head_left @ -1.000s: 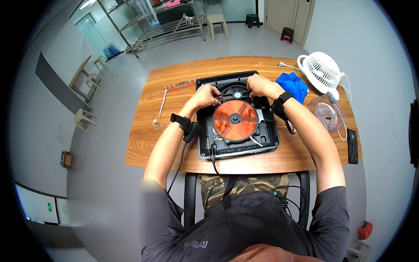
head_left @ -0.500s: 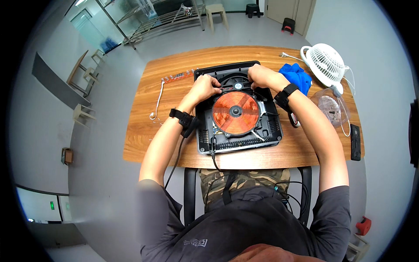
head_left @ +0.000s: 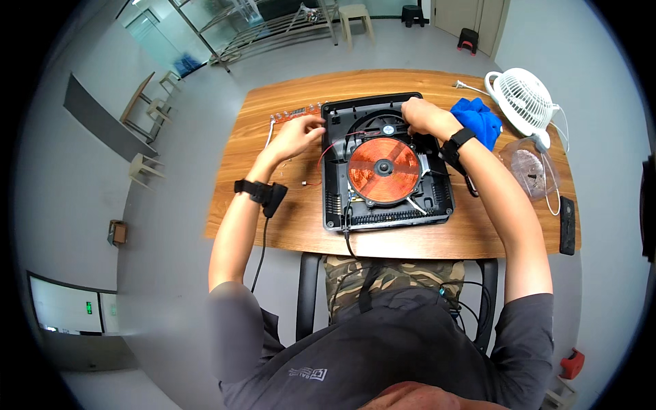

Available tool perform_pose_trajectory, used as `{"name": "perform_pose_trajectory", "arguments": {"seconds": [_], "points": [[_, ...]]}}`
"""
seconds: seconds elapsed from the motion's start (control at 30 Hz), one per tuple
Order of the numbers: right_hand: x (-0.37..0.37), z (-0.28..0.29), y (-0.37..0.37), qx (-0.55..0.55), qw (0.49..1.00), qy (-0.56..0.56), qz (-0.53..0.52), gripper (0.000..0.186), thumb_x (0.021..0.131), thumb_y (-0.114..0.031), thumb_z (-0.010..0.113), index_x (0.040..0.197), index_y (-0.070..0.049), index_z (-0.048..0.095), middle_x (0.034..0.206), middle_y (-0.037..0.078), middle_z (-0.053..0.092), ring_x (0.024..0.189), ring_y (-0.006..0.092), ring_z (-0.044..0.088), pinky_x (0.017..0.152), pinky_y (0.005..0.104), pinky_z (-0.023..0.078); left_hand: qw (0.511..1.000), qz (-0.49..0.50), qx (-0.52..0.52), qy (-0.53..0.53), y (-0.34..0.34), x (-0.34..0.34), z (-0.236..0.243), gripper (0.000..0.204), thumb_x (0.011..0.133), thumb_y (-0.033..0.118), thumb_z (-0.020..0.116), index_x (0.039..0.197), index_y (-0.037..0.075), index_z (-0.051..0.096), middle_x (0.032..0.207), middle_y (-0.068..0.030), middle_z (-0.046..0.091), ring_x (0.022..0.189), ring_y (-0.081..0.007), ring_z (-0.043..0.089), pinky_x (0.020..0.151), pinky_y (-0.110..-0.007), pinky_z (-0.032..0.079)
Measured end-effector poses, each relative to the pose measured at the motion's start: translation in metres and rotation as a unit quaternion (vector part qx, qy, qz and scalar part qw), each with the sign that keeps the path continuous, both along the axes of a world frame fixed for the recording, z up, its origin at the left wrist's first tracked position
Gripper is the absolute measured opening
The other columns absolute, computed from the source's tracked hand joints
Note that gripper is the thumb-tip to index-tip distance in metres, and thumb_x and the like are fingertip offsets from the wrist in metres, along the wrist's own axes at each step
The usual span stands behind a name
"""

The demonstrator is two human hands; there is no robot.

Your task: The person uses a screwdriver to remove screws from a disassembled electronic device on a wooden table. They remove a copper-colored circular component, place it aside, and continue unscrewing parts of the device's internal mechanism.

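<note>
An opened induction cooker base [head_left: 331,205] in black plastic lies on the table. A round copper coil [head_left: 384,171] sits in its middle, and a black cooling fan [head_left: 372,123] lies behind the coil. My left hand [head_left: 295,139] hovers by the base's left rim, thumb and fingers apart, seemingly empty. A thin red wire [head_left: 322,161] runs from the fan over that rim onto the table, ending in a small white plug [head_left: 305,183]. My right hand [head_left: 427,117] reaches over the far right corner, fingers curled down by the fan's right side; their tips are hidden.
An orange circuit board strip [head_left: 292,113] lies left of the base. At right are a blue cloth [head_left: 478,121], a white fan housing [head_left: 523,99], a clear plastic cover [head_left: 529,171] and a black bar [head_left: 567,225]. A black cord [head_left: 347,242] hangs over the table's front edge.
My left hand has moved off the fan to the left rim. The red wire now trails over that rim onto the table. My right hand stays at the fan's right side.
</note>
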State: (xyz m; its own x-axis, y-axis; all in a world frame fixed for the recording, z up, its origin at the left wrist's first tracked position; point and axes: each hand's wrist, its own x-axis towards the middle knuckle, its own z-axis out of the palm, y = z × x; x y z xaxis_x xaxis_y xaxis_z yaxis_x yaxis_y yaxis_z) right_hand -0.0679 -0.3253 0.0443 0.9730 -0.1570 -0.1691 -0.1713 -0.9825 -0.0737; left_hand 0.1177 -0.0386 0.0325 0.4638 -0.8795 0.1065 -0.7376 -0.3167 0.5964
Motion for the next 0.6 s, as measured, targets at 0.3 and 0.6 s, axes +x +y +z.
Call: {"name": "perform_pose_trajectory", "arguments": {"seconds": [0.3,0.6], "points": [[0.006,-0.004,0.001,-0.022,1.000,-0.013,0.010,0.034,0.064,-0.006,0.089,0.095,0.001,0.077,0.102,0.022,0.074,0.099,0.0367,0.072,0.085,0.0429,0.059,0.985,-0.035,0.166,-0.033,0.076,-0.028,-0.006,0.022,0.080,0.010,0.079,0.099,0.000,0.074,0.089,-0.0111,0.072,0.081,-0.0223,0.068,0.078,-0.035,0.056],[0.008,-0.007,0.013,-0.052,0.998,-0.034,-0.007,0.025,0.072,0.001,0.074,0.098,0.000,0.077,0.109,0.022,0.073,0.104,0.0371,0.071,0.088,0.0431,0.058,0.960,-0.097,0.200,-0.171,0.064,-0.042,-0.013,0.018,0.077,0.006,0.076,0.094,0.001,0.075,0.096,-0.0187,0.073,0.092,-0.0357,0.070,0.083,-0.041,0.056]]}}
